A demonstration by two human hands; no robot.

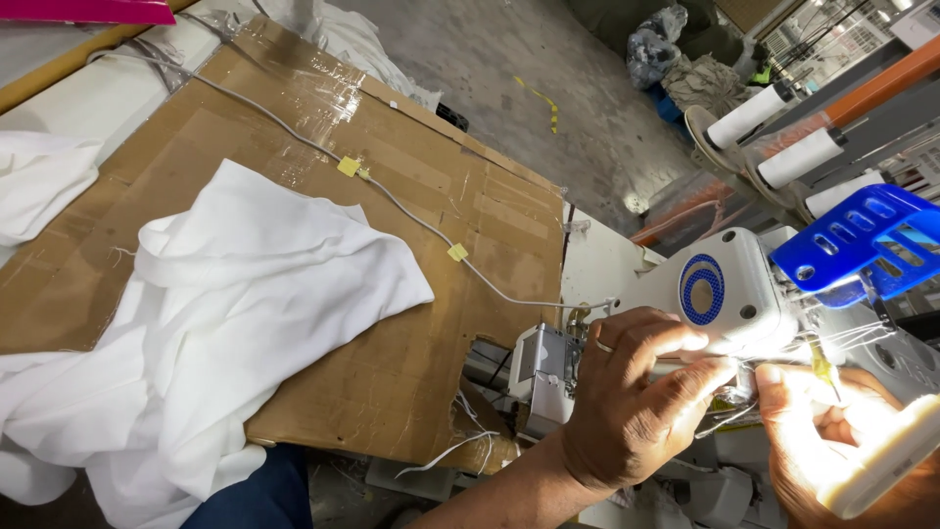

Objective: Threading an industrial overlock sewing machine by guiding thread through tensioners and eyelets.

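Note:
My left hand reaches to the front of a white sewing machine, its fingertips pinched at fine thread near the needle area. My right hand is close beside it on the right, brightly lit, holding thin yellow-green tweezers upright between its fingers. Thin white threads run across the machine just above both hands. A blue slotted plastic guard sticks out over the machine on the right.
White fabric is heaped on a cardboard-covered table, with a taped white cable crossing it. White thread cones stand behind the machine. Concrete floor with bagged scraps lies beyond.

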